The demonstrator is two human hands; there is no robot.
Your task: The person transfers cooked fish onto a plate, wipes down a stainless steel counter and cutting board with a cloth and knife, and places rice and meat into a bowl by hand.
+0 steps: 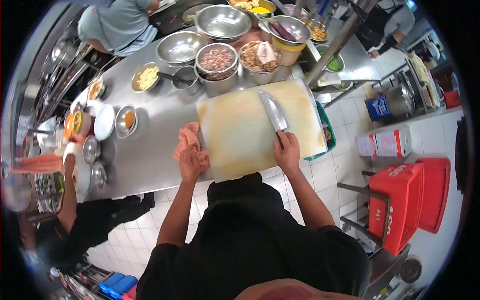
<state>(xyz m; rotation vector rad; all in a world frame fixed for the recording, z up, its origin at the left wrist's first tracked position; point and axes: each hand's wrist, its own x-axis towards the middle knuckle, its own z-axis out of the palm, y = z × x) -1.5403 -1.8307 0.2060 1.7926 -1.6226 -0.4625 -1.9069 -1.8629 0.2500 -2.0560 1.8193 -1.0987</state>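
Knife (274,111) was gripped by the right hand (287,152) over the board (240,130); cloth (189,135) was touched by the left hand (189,164), grip unclear. Tidying was presumed; next, steady knife control was needed.

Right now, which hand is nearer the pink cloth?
Left. The left hand touches the pink cloth; the right hand is across the cutting board from it, holding the knife by its handle.

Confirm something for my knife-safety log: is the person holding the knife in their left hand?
No, the right hand holds the knife, while the left hand touches the pink cloth.
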